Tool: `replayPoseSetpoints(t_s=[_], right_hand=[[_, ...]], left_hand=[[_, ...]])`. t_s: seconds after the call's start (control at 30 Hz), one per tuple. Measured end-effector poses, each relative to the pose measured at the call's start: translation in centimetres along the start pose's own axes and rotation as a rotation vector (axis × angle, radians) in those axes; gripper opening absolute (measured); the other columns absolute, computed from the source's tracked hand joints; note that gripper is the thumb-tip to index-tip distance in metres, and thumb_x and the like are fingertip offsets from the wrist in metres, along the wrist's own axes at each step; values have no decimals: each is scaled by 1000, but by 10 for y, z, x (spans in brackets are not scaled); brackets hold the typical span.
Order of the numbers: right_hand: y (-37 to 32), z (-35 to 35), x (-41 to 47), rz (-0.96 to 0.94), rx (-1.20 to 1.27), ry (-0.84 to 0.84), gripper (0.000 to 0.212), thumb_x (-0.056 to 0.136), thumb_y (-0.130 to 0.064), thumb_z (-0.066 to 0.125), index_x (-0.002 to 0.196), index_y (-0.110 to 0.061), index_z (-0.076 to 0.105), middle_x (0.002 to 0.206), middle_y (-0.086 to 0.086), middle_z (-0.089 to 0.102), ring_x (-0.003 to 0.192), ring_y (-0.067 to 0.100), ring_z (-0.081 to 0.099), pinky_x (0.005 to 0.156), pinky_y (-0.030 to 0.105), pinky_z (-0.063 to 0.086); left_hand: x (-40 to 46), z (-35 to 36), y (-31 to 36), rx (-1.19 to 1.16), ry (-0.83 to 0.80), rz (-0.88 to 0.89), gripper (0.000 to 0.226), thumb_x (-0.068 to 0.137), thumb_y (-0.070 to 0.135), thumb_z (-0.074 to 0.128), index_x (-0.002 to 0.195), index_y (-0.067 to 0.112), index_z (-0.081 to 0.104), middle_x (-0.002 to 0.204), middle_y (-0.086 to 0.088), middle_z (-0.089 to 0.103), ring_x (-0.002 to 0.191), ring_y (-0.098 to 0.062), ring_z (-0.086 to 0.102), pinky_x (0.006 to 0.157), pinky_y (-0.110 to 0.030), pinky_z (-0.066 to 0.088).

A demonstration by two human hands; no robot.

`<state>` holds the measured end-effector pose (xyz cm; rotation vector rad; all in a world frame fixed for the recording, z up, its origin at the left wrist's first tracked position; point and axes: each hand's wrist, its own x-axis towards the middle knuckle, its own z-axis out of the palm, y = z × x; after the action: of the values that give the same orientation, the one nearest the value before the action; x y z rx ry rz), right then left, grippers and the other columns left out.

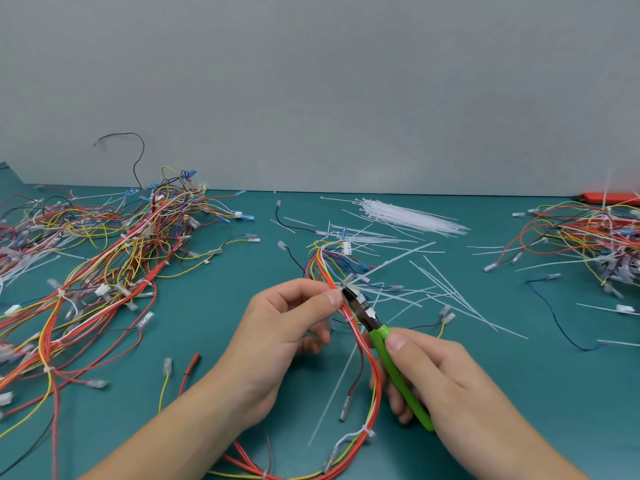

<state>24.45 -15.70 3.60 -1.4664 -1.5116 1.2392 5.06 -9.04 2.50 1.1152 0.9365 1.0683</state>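
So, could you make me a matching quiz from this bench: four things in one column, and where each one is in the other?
1 green-handled cutters
2 wire harness
3 white cable tie pile
4 orange tool

A far right, by the wall
B gripped in the right hand
C pinched by the left hand
D middle of the mat, toward the wall

Pairs: 1-B, 2-C, 3-D, 4-A

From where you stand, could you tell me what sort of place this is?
Probably a wire-harness assembly bench: heaps of coloured wire harnesses, a pile of white cable ties, and green-handled cutters in the right hand.
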Motion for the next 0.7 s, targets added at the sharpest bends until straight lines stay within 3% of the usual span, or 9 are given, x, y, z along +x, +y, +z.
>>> replayPoseSetpoints(t_s=[0.1, 0.17, 0.27, 0.33, 0.5, 0.7], right_hand=[[1, 0, 0, -11, -32, 1, 50, 90, -63, 39, 80, -21, 64, 64, 6, 62, 60, 12, 58, 62, 22, 48], [2, 0, 1, -24, -46, 0, 53, 88, -68, 38, 80, -22, 63, 62, 1, 58, 60, 11, 55, 64, 29, 50], [4, 1, 1, -50, -60, 6, 58, 85, -73, 38, 80, -19, 60, 67, 12, 55, 61, 15, 52, 65, 47, 50], [5, 1, 1, -73, -92, 20, 61, 86, -73, 37, 85, -17, 59, 74, 16, 55, 62, 18, 48, 65, 53, 48], [9, 1, 0, -100, -156, 58, 60, 84, -77, 32, 115, -38, 65, 67, -7, 49, 58, 6, 42, 58, 34, 38], [9, 0, 1, -92, -96, 77, 56, 81, -78, 37, 113, -43, 68, 66, -6, 49, 58, 9, 41, 60, 33, 37]], left_hand=[[0, 1, 0, -6, 8, -5, 14, 76, 32, 79, 82, 19, 77, 64, -2, 57, 56, -14, 53, 54, -22, 44], [0, 1, 0, -3, 11, -5, 13, 76, 31, 79, 81, 19, 77, 64, -1, 57, 56, -14, 53, 54, -22, 44], [0, 1, -1, -3, 9, -2, 13, 76, 31, 79, 81, 20, 77, 64, -2, 58, 57, -14, 53, 54, -22, 44], [0, 0, -1, -4, 6, 0, 13, 76, 31, 80, 81, 20, 77, 65, -2, 58, 57, -15, 53, 54, -22, 44], [-1, 1, -1, 9, -8, 4, 27, 68, 41, 83, 83, 19, 77, 66, -2, 58, 58, -15, 53, 55, -22, 44], [-1, 1, 1, -22, -21, -8, 26, 67, 41, 83, 82, 21, 76, 71, 1, 59, 58, -14, 55, 55, -23, 44]])
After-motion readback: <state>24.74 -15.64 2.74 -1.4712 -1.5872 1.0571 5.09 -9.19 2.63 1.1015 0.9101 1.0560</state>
